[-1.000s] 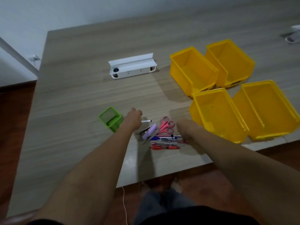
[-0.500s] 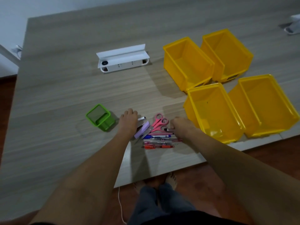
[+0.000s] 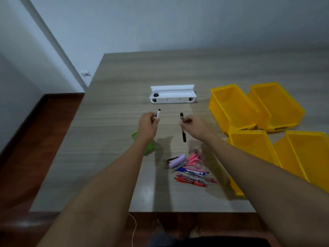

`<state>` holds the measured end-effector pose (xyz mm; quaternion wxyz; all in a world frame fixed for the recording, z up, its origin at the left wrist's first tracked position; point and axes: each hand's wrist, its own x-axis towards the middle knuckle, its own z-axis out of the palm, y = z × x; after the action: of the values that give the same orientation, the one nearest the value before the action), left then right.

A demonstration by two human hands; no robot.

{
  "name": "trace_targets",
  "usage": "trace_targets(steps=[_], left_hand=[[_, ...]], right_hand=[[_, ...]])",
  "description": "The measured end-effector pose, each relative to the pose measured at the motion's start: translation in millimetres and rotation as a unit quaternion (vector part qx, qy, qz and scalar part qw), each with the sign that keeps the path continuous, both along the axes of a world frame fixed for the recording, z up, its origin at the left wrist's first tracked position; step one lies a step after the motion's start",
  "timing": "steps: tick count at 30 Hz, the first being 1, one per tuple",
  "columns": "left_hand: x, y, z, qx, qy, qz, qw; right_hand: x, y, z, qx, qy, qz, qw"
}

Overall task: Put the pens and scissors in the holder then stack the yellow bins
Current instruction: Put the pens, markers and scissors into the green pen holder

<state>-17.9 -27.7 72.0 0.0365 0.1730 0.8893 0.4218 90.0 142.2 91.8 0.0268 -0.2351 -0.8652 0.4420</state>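
My left hand (image 3: 148, 124) is raised above the table, shut on a white marker (image 3: 158, 113) with a black tip. My right hand (image 3: 195, 126) is raised beside it, shut on a black pen (image 3: 183, 127) that hangs down. The green holder (image 3: 149, 148) stands under my left forearm, mostly hidden. On the table lie pink scissors (image 3: 195, 160), a purple stapler (image 3: 177, 160) and several pens (image 3: 193, 177) in blue and red. Several yellow bins stand unstacked at the right, the nearest (image 3: 252, 148) by my right forearm, another behind it (image 3: 231, 106).
A white power strip box (image 3: 172, 96) sits at the middle of the wooden table (image 3: 115, 139). The table's near edge runs just below the pens. A white cable (image 3: 134, 229) hangs by my feet on the red-brown floor. A wall lies behind.
Both hands have lifted off the pile, each now holding a pen upright above the table. The camera has tilted up, showing the wall.
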Motion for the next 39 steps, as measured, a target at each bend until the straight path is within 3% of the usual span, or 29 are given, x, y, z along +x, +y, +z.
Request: trace_targets(steps=[10,17,24,30,39], left_hand=[[-25.9,-70.9,18.2,0.066,-0.055,0.079,0.993],[-42.6,-96.2,-15.0,0.051,-0.112,0.074,0.99],[-45.5,-106.2,-35.0,0.039,-0.115,0.058,0.991],[-50.5,-100.6,-10.4,0.04,-0.06,0.054,0.996],[-21.0,-38.3,29.0,0.055,-0.044,-0.015,0.997]], right_hand=[[-71.9,-77.2,30.3,-0.053,0.096,-0.001,0.994],[-100.8,-117.7,-1.6,-0.072,0.066,0.001,0.995],[-108.7,-138.4,-25.3,-0.053,0.025,0.02,0.998],[-99.3,-132.7,-11.3,-0.106,0.009,0.007,0.994],[-44.7,-66.7,6.4,-0.071,0.034,-0.066,0.995]])
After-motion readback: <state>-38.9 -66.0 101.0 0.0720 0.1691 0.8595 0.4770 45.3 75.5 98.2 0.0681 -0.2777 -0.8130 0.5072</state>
